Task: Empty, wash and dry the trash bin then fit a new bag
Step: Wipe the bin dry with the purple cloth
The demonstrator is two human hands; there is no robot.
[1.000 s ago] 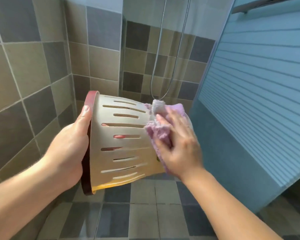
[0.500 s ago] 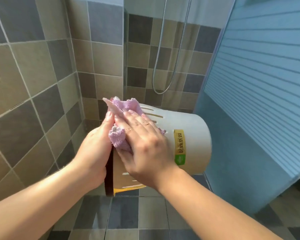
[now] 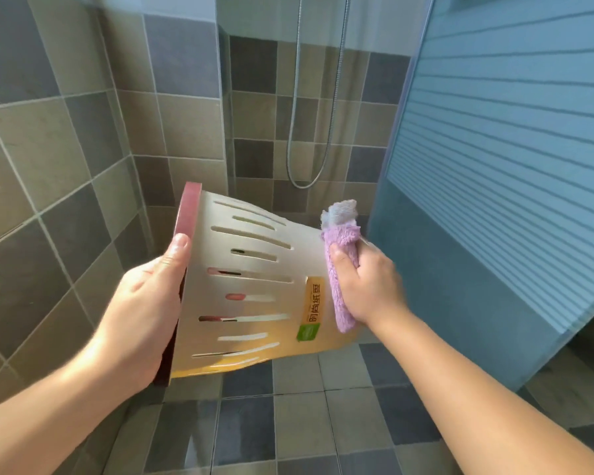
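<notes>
Trash bin (image 3: 254, 289), slotted cream plastic, held sideways in air above tiled floor (image 3: 288, 423). Left hand (image 3: 144, 310) grips red rim (image 3: 188, 214); right hand (image 3: 367, 289) clutches purple cloth (image 3: 340, 269) against base end. Likely light, stiff, slippery if wet; rim safest hold.

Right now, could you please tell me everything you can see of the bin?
The bin is a round, cream, plastic-looking tub with rows of slots in its wall, a dark red rim and a yellow-and-green label near its base end. It is held on its side above the tiled floor, mouth toward the left. The left hand grips the rim, thumb on the outside. The right hand presses a bunched purple cloth against the wall by the base. No bag is visible in it.
</notes>
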